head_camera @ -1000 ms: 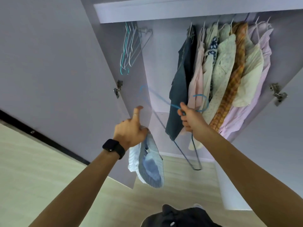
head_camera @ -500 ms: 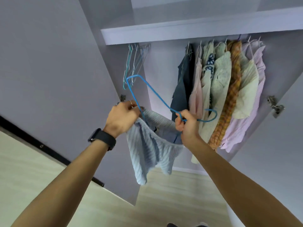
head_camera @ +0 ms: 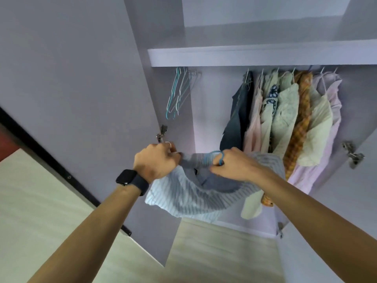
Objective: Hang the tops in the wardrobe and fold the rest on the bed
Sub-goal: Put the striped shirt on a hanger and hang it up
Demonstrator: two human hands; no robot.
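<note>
Head view, looking up into the open wardrobe (head_camera: 212, 111). I read the parts in order of size.

(a) The left door (head_camera: 71, 88) stands swung open and fills the left of my view. A pale wood-grain floor (head_camera: 214, 252) shows below it.

(b) A shelf (head_camera: 255, 57) runs across the top of the hanging space.

(c) A row of hung tops (head_camera: 285, 123) crowds the right side under the shelf: dark blue, pink, cream, an orange check and lilac, pressed against one another.

(d) The striped top (head_camera: 189, 201), pale blue and white, is held up in front of the wardrobe's lower opening. It lies between the two hands and sags below them, left of the hung row and touching its lower edge.

(e) The left hand (head_camera: 156, 162) has its fingers curled tight on the upper edge of the striped top.

(f) The right hand (head_camera: 234, 165) pinches the blue hanger (head_camera: 222, 159) at its hook, with the top's fabric bunched under the fingers. The rest of the hanger is hidden inside the cloth.

(g) Empty hangers (head_camera: 179, 92) hang bunched at the far left under the shelf, well apart from the hung row.

(h) A dark watch (head_camera: 130, 179) sits on the left wrist.

(i) A metal hinge (head_camera: 352, 153) is fixed at the right side of the wardrobe.
</note>
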